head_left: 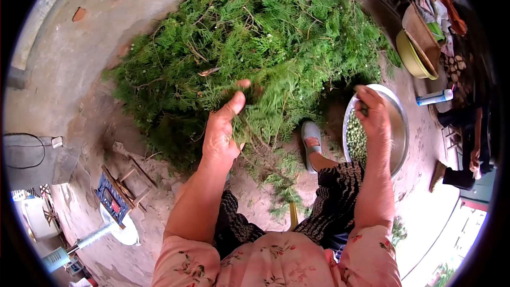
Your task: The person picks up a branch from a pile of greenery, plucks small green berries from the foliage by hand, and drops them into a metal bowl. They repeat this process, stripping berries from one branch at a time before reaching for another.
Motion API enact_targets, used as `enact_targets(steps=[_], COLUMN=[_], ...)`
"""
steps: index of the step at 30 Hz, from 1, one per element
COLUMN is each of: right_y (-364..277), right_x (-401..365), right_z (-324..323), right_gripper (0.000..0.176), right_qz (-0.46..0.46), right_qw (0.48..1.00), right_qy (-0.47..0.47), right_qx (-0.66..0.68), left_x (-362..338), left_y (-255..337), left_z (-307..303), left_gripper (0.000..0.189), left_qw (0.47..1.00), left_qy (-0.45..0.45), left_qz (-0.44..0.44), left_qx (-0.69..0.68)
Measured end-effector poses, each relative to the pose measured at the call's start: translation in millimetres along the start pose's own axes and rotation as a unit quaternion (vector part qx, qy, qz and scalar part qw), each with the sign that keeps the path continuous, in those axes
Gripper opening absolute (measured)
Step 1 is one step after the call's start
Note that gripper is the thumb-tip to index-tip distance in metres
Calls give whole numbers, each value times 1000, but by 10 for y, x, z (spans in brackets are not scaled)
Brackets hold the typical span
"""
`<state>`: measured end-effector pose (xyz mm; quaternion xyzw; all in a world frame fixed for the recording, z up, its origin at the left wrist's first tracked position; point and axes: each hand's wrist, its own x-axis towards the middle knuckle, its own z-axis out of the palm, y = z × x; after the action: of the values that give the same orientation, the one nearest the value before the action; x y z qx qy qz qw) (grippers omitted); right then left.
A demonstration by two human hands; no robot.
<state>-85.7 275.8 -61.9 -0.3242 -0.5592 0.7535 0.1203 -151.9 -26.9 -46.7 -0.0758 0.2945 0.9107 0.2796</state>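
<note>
A green leafy sprig [268,103], blurred by motion, is held in my left hand [223,130] in front of the large pile of cut evergreen branches [255,26]. My right hand [373,111] is over the left part of a wide metal basin [401,127], its fingers curled together; whether anything is between them I cannot make out. Small round green cones [356,138] lie in the basin, gathered along its left side. Loose sprigs [281,180] are scattered on the ground between my legs.
A folding stool [112,199] stands at the left. At the upper right are a yellow basin [411,56] and a woven basket [422,32] with cloths. A blue-and-white bottle [434,97] lies near them. Another person [467,127] sits at the far right.
</note>
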Motion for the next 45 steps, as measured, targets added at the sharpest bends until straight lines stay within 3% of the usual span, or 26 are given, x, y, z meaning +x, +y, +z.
enact_targets(steps=[3, 5, 6, 7, 9, 11, 13, 15, 16, 17, 19, 20, 23, 24, 28, 30, 31, 33, 34, 35, 36, 38, 41, 45], right_y=[218, 429, 386, 471, 758, 993, 1038, 1012, 1243, 1162, 791, 792, 820, 868, 1039, 606, 483, 268, 285, 250, 304, 426, 652, 785], right_x=[240, 401, 189, 223, 519, 685, 644, 572, 696, 626, 319, 349, 513, 549, 624, 411, 350, -36, -206, -470, -625, -855, -939, -757], right_z=[-830, -1511, -1383, -1604, -2389, -3008, -3144, -3111, -3413, -3334, -2885, -2938, -3267, -3340, -3575, -2387, -1909, -803, -472, -103, 164, 565, 877, 884], right_gripper=[25, 31, 31, 31, 28, 28, 29, 26, 23, 23, 17, 17, 25, 25, 23, 24, 27, 36, 47, 58, 76, 98, 87, 69], right_qz=[-28, 29, -11, -10, -15, -21, -29, -75, -197, -196, -42, -42, 118, 118, -58, -214, -302, -286, -259, -216, -272, -350, -341, -319], right_qw=[979, 952, 943, 943, 844, 835, 825, 777, 795, 796, 751, 751, 632, 631, 682, 798, 795, 927, 940, 933, 883, 774, 749, 760], right_qy=[141, 205, 293, 293, 425, 454, 483, 554, 521, 520, 541, 541, 667, 667, 393, 287, 233, 49, -24, -86, -156, -181, -173, -212], right_qx=[-144, -226, -159, -161, -327, -310, -292, -289, -239, -240, -376, -376, -377, -377, -615, -485, -472, -239, -221, -276, -349, -496, -541, -525], left_x=[91, 138, 157, 165, 166, 185, 138, 124, 121, 142, 202, 202, 198, 199, 193, 229, 245, 259, 260, 266, 278, 257, 216, 251], left_y=[15, 16, 14, 15, 18, 18, 13, 12, 7, -3, -32, -25, -21, -29, -57, -118, -143, -181, -198, -215, -238, -267, -306, -320], left_z=[-62, -144, -195, -222, -146, -187, -74, -18, 26, -12, -112, -118, -118, -106, -14, -73, -88, -57, -47, -56, -76, -21, 5, -65], left_gripper=[36, 39, 38, 38, 38, 37, 39, 42, 45, 45, 47, 47, 49, 51, 53, 53, 54, 55, 56, 56, 56, 57, 57, 66], left_qw=[998, 997, 994, 990, 992, 993, 992, 985, 984, 984, 986, 986, 987, 990, 990, 991, 992, 990, 987, 987, 986, 984, 989, 994], left_qy=[-13, -20, -26, -32, 16, 73, 101, 158, 160, 162, 138, 138, 152, 130, 121, 103, 85, 103, 122, 122, 132, 146, 135, 83], left_qz=[11, 22, 18, 14, 34, 34, 44, 62, 73, 74, 90, 90, 45, 56, 63, 67, 72, 82, 90, 91, 95, 97, 65, 50], left_qx=[-63, -76, -105, -135, -121, -88, -64, -17, -12, -11, -5, -5, -2, -10, -32, -43, -55, -55, -52, -51, -41, -27, 15, 42])
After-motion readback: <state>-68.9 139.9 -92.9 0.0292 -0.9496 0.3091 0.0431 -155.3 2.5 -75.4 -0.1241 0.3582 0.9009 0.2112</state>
